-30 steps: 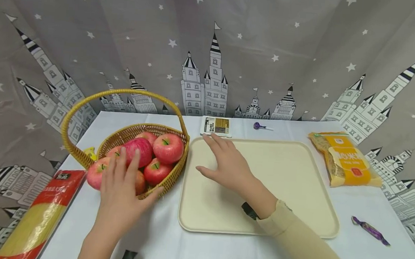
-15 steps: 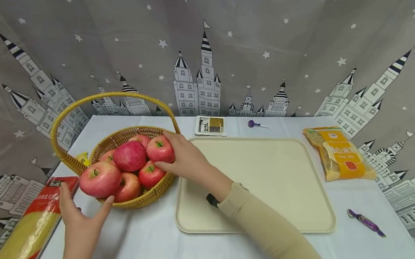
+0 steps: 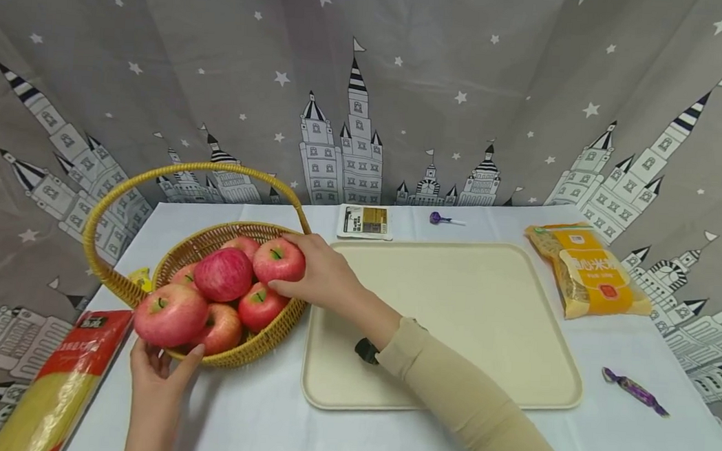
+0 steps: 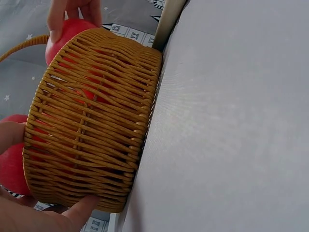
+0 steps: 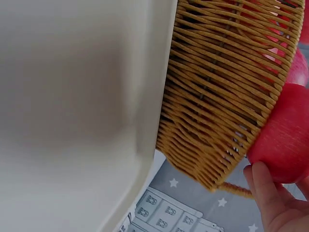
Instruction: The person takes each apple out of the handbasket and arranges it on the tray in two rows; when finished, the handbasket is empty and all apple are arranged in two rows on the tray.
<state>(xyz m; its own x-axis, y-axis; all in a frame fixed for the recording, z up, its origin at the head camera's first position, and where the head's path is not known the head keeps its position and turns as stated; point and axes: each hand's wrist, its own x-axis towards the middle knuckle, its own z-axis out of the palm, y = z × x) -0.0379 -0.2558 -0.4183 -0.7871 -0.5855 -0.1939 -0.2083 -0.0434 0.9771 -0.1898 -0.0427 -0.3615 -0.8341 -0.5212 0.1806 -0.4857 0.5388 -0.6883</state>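
Note:
A yellow wicker basket [image 3: 267, 340] with a tall arched handle holds several red apples [image 3: 224, 274]. On its right side, my right hand [image 3: 327, 275] grips an apple [image 3: 279, 260] at the rim, thumb in front and fingers behind. The right wrist view shows fingertips on that apple [image 5: 285, 135], which overhangs the woven wall. My left hand [image 3: 159, 385] holds the basket at its front left, below a large apple [image 3: 171, 315]. In the left wrist view, its thumb lies at the rim by the apple and a fingertip [image 4: 87, 205] presses the wicker wall.
A cream tray [image 3: 448, 327] lies right of the basket. Behind it are a small packet [image 3: 364, 222] and a purple lollipop [image 3: 438, 218]. An orange food bag [image 3: 588, 270] and a purple wrapped candy [image 3: 635, 392] lie right; a red-and-yellow noodle pack [image 3: 66, 380] lies left.
My right hand has moved left from over the tray and taken hold of the right-hand apple. My left hand has come down from in front of the apples to the basket's front left.

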